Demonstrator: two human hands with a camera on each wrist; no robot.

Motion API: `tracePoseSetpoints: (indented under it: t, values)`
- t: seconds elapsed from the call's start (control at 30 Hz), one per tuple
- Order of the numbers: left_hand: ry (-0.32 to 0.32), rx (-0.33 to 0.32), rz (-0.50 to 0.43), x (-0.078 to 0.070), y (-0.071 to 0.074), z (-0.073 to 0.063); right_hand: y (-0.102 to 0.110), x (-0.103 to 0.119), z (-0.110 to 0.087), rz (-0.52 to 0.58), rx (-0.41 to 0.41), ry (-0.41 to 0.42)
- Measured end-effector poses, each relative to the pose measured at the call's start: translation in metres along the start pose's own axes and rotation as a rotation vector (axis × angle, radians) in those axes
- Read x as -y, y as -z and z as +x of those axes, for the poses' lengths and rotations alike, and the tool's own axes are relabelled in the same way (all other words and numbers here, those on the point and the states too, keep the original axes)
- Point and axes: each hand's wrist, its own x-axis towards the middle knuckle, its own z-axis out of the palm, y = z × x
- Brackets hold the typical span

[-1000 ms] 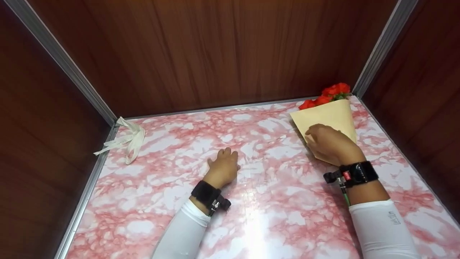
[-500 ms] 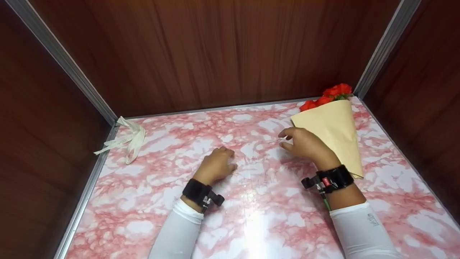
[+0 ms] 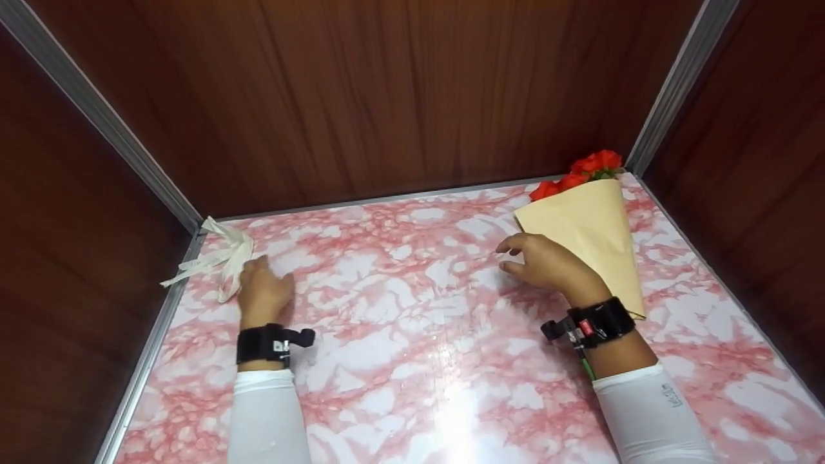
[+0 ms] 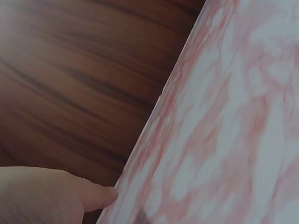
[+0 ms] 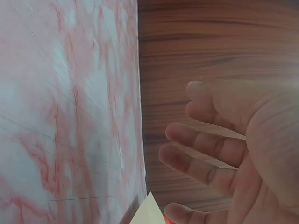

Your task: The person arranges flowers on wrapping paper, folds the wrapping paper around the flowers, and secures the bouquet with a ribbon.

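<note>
On the left of the table a loosely looped white ribbon [image 3: 237,248] lies with one end over the metal edge. My left hand [image 3: 263,293] is right beside it, fingertips overlapping its lower right loop in the head view. Only part of this hand [image 4: 42,196] shows in the left wrist view, and the ribbon is out of that frame. At the right lies a bouquet of red flowers [image 3: 596,162] in a cream paper wrap [image 3: 596,219]. My right hand [image 3: 548,265] hovers at the wrap's left side, its fingers [image 5: 205,142] loosely bent with nothing between them.
The table [image 3: 387,309] has a pink and white marbled top. Dark wood panels [image 3: 361,96] stand behind it and at both sides, joined by metal corner posts [image 3: 677,84]. Each wrist wears a black strap [image 3: 602,322] with a small camera.
My right hand has moved left off the paper wrap, then stayed still. The left hand has travelled from mid-table leftward to the ribbon. Bouquet and ribbon have kept their places.
</note>
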Motion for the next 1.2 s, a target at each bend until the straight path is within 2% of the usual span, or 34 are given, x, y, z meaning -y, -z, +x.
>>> tracePoseSetpoints:
  t: [0.13,0.23,0.3,0.43,0.5,0.63,0.73,0.8,0.9,1.0,1.07,1.2]
  values:
    - [0.112,0.014,0.038,0.024,0.007,0.0,0.0,0.001,-0.001,0.0,0.005,0.011]
    - [0.14,0.012,0.075,0.031,0.007,-0.002,0.0,0.002,-0.001,0.0,-0.002,0.024]
    - [0.123,-0.017,0.087,0.032,0.006,-0.002,0.001,0.002,-0.002,0.0,-0.007,0.03]
    - [0.067,-0.126,0.079,0.029,0.003,-0.003,0.001,0.002,-0.002,-0.002,-0.001,0.026]
    - [0.058,-0.161,0.083,0.027,0.002,-0.004,0.001,0.003,-0.002,-0.001,0.007,0.023]
    - [0.098,-0.136,0.123,0.021,0.002,-0.004,0.001,0.003,-0.003,0.001,0.016,0.024]
    - [0.12,-0.069,0.159,0.014,0.002,-0.005,0.0,0.003,-0.003,0.007,0.022,0.015]
    - [0.09,-0.054,0.159,0.006,0.0,-0.006,0.0,0.004,-0.004,0.012,0.025,0.011]
    - [-0.007,-0.047,0.099,-0.012,-0.005,-0.008,0.0,0.006,-0.003,0.018,0.03,0.003]
    - [-0.134,-0.058,0.002,-0.037,-0.013,-0.013,0.0,0.008,-0.002,0.018,0.033,0.018]
    - [-0.213,-0.043,-0.037,-0.056,-0.019,-0.017,-0.001,0.008,-0.001,0.014,0.037,0.032]
    - [-0.349,0.044,-0.097,-0.094,-0.03,-0.031,-0.003,0.01,-0.001,0.017,0.036,0.053]
